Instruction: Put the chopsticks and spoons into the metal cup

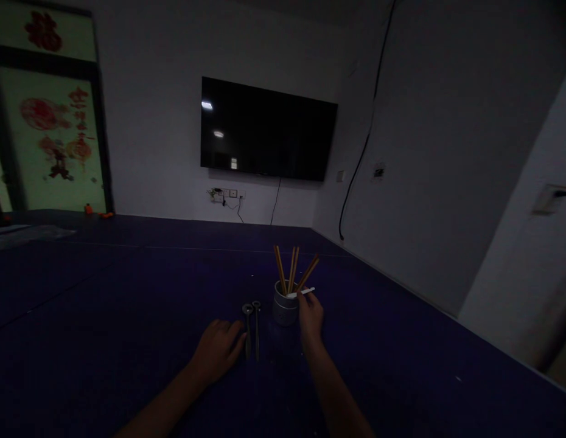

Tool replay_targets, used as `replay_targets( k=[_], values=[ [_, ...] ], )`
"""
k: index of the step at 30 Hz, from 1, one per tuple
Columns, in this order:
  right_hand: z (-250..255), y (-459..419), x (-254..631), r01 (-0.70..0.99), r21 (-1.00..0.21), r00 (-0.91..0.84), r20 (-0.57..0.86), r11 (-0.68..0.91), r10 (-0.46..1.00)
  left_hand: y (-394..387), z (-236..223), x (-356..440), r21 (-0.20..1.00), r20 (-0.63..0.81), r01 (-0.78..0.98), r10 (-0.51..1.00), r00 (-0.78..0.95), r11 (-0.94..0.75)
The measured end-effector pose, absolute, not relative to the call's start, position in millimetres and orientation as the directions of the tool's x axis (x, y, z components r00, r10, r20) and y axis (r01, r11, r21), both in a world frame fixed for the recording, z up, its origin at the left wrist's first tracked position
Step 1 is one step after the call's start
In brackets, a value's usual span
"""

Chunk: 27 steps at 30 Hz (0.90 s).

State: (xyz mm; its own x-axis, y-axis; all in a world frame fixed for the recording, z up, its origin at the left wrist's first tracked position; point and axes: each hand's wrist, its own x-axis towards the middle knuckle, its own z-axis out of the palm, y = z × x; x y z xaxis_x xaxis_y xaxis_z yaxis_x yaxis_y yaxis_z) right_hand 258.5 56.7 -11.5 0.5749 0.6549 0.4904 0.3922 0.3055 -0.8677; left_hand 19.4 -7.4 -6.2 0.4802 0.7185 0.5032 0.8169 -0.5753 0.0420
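At the grey cup [284, 310], the right hand [311, 313] pinches a white stick [309, 291], probably light, stiff, best held mid-length; left of the cup, the left hand [219, 344] lies slack.

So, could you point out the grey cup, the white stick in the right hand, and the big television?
Grey cup [284, 311]: head view, on its front wall.
White stick [308, 290]: head view, on its slim body, near the fingers.
Television [267, 130]: head view, mid-screen.

Grey cup [284, 311] stands upright, holding splayed brown chopsticks [280, 271]. White stick [310, 289] slants at cup rim. Two round-headed utensils [248, 334] lie side by side.
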Motion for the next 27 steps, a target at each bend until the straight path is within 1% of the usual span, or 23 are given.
replay_targets(
  k=[4, 7, 10, 14, 17, 19, 21, 23, 25, 27],
  values=[
    [-13.7, 59.4, 256.7, 0.225, -0.892, 0.59, 0.445, 0.392, 0.674, -9.2, -4.3, 19.7, 0.044, 0.491, 0.825, 0.731, 0.474, -0.564],
    [-12.6, 57.4, 254.5, 0.206, -0.888, 0.637, 0.441, 0.411, 0.632, -9.8, -3.3, 20.0, 0.044, 0.485, 0.825, 0.734, 0.476, -0.564],
    [-9.5, 52.7, 252.5, 0.243, -0.885, 0.666, 0.449, 0.396, 0.595, -8.9, -2.8, 20.5, 0.044, 0.474, 0.822, 0.737, 0.483, -0.567],
    [-1.4, 43.5, 249.8, 0.34, -0.864, 0.688, 0.497, 0.37, 0.529, -7.3, -3.7, 21.0, 0.032, 0.466, 0.825, 0.738, 0.488, -0.565],
    [7.6, 34.4, 246.1, 0.45, -0.82, 0.681, 0.571, 0.353, 0.459, -6.9, -5.0, 20.9, 0.025, 0.469, 0.823, 0.734, 0.492, -0.567],
    [14.1, 27.3, 242.0, 0.536, -0.768, 0.657, 0.64, 0.351, 0.398, -6.9, -5.7, 20.7, 0.026, 0.471, 0.825, 0.734, 0.488, -0.565],
    [19.6, 20.0, 236.1, 0.612, -0.708, 0.614, 0.706, 0.352, 0.353, -6.8, -6.3, 20.7, 0.023, 0.47, 0.827, 0.736, 0.487, -0.561],
    [23.0, 13.2, 227.9, 0.674, -0.637, 0.519, 0.769, 0.374, 0.374, -6.8, -6.6, 20.8, 0.022, 0.467, 0.824, 0.735, 0.491, -0.566],
    [23.8, 7.4, 217.5, 0.726, -0.56, 0.352, 0.801, 0.399, 0.484, -6.7, -6.9, 21.1, 0.028, 0.464, 0.817, 0.731, 0.5, -0.576],
    [22.5, 2.9, 205.7, 0.789, -0.483, 0.149, 0.751, 0.381, 0.643, -6.2, -7.2, 21.1, 0.03, 0.456, 0.812, 0.731, 0.508, -0.583]
  ],
)
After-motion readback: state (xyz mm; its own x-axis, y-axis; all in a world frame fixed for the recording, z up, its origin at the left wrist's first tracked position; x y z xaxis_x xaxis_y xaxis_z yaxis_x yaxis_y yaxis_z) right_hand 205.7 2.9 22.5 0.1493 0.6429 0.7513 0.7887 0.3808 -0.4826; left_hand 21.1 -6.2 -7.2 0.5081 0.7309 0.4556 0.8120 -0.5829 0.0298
